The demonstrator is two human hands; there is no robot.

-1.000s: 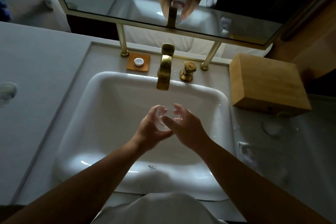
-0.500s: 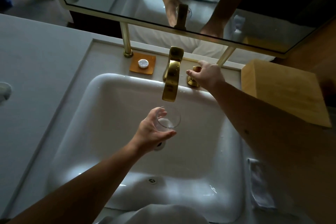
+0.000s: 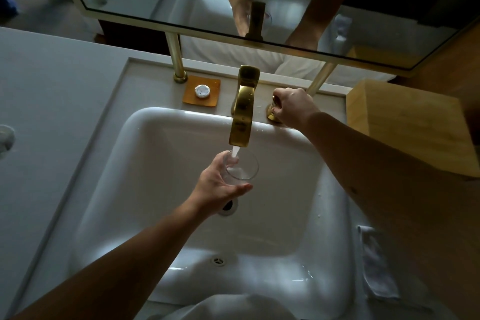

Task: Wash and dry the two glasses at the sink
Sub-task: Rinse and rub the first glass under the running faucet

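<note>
— Clear glass [image 3: 242,167]: what is holding it?
— The left hand [image 3: 220,184] is cupping it under the brass faucet [image 3: 244,109], water running in, over the white sink [image 3: 161,163].
— And the right hand [image 3: 292,106]?
— It is gripping the brass handle [image 3: 272,112].

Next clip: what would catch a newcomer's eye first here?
The gold faucet at the back of the white sink, pouring water into a clear glass that the left hand holds under the spout. Right of the faucet, the right hand grips the gold tap handle.
</note>
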